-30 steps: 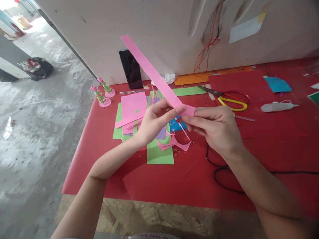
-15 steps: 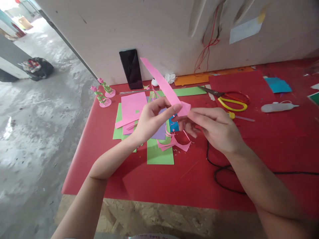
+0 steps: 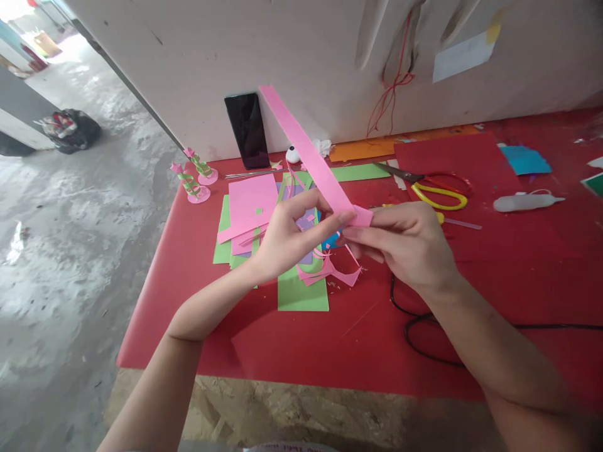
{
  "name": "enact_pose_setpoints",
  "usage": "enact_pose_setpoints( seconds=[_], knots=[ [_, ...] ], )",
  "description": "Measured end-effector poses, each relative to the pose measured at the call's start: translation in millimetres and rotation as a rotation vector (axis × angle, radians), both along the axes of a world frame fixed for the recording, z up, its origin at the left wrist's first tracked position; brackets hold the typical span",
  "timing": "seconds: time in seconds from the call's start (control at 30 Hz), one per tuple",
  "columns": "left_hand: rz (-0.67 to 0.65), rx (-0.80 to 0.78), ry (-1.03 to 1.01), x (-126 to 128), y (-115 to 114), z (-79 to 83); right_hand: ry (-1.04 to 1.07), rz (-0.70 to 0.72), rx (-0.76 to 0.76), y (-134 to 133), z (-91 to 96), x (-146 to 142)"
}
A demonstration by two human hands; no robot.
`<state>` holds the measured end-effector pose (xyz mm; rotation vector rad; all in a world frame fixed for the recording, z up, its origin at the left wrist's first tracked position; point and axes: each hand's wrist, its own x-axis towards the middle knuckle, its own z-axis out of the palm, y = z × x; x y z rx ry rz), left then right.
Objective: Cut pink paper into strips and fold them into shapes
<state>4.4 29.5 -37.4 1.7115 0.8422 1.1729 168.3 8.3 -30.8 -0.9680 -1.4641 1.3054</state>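
Note:
A long pink paper strip [image 3: 308, 154] is held above the table, its free end rising up and left and its lower end folded over. My left hand [image 3: 294, 235] pinches it at the fold between thumb and fingers. From the other side, my right hand [image 3: 407, 245] grips the folded end, with its fingertips partly behind the paper. Below the hands lie pink paper scraps [image 3: 330, 271] and a green sheet [image 3: 303, 295]. Just left of my left hand rests a pink sheet [image 3: 252, 198] on top of other coloured sheets.
Two small pink-and-green paper flowers [image 3: 188, 185] stand at the left edge. A phone [image 3: 248, 132] leans on the wall. Scissors [image 3: 436, 191], a glue bottle [image 3: 525, 201] and a black cable [image 3: 409, 345] lie to the right on the red table [image 3: 301, 351].
The pink strip's folded end has shifted slightly right and its free end has risen. My right fingers have closed in around the fold, and my left hand still pinches it.

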Motion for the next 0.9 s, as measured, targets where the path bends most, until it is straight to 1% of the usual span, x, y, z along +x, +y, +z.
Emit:
enact_pose_setpoints(
  seconds=[0.1,0.17,0.23,0.33,0.4,0.47,0.6,0.73,0.9],
  knots=[
    [0.021,0.032,-0.033,0,0,-2.4,0.088,-0.011,-0.082,1,-5.7,1],
    [0.063,0.1,-0.089,0,2,-4.7,0.108,-0.047,-0.09,2,-6.9,0],
    [0.097,0.232,-0.105,-1,4,-6.9,0.128,-0.098,-0.077,3,-6.8,-1],
    [0.127,0.469,-0.028,-2,5,-9.0,0.133,-0.157,-0.021,3,-6.5,-2],
    [0.14,0.552,0.026,-1,4,-9.7,0.104,-0.187,0.036,1,-6.7,-3],
    [0.137,0.571,0.049,-1,4,-10.1,0.053,-0.218,0.106,-1,-6.5,-4],
    [0.101,0.572,0.027,0,4,-9.9,-0.09,-0.248,0.233,-4,-2.3,-6],
    [0.094,0.521,0.035,0,3,-8.6,-0.213,-0.261,0.277,-6,3.6,-6],
    [0.098,0.487,0.103,0,1,-6.2,-0.283,-0.235,0.345,-4,6.5,-5]
  ],
)
